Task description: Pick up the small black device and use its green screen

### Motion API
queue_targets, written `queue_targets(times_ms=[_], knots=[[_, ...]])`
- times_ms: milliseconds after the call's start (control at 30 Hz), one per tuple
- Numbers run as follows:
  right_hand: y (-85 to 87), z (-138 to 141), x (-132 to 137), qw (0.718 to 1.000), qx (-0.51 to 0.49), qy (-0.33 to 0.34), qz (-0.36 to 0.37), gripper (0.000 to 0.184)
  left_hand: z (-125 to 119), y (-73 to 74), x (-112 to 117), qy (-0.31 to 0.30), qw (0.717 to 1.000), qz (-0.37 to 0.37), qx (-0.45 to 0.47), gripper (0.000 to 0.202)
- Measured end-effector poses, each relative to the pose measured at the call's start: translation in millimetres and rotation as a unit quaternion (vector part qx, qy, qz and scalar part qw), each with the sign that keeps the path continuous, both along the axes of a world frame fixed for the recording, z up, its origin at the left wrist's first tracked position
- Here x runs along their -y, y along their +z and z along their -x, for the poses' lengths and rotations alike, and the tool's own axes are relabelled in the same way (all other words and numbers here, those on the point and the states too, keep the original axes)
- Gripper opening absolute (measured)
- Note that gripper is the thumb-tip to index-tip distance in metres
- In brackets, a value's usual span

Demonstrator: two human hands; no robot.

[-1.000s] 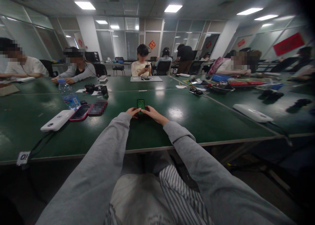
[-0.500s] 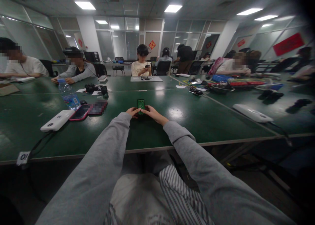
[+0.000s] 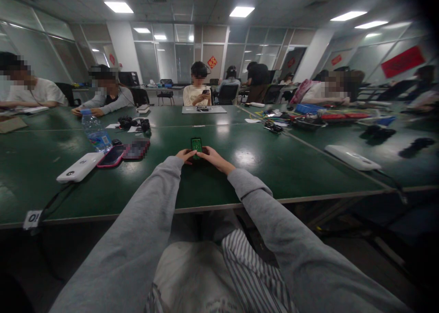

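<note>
Straight ahead of me, above the green table, a dark-edged smartphone [image 3: 196, 145] stands upright with its green, lit-looking face toward me. Small pale marks on that face are too tiny to read. My left hand [image 3: 186, 156] grips its lower left side, and my right hand [image 3: 214, 158] holds the lower right. Both thumbs meet over the lower part of the face. The fingers behind the phone are mostly hidden. Grey sleeves cover both my arms.
On the left lie a white power bank [image 3: 80, 167] with a black cable, two pink-edged phones [image 3: 112, 156] and a water bottle [image 3: 97, 132]. Another white device [image 3: 351, 157] lies on the right. Beyond are cables, a blue tray [image 3: 308, 108] and several seated people. The table edge [image 3: 209, 208] is near me.
</note>
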State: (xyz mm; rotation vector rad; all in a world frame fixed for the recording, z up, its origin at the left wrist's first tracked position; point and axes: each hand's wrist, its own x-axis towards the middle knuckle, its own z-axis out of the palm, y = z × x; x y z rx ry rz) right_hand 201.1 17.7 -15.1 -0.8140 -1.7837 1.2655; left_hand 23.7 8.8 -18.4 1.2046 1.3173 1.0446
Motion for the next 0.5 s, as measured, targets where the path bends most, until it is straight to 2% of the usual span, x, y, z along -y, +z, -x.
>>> queue_targets(times_ms=[133,500], knots=[[1.0,-0.3,1.5,1.000,0.002,0.000,0.004,0.056,0.7,-0.4,-0.2,-0.013,1.000,-0.010,-0.008,0.053],[-1.2,0.1,-1.3,1.000,0.004,0.000,0.004,0.057,-1.0,2.3,1.8,-0.002,1.000,-0.003,0.008,0.050]])
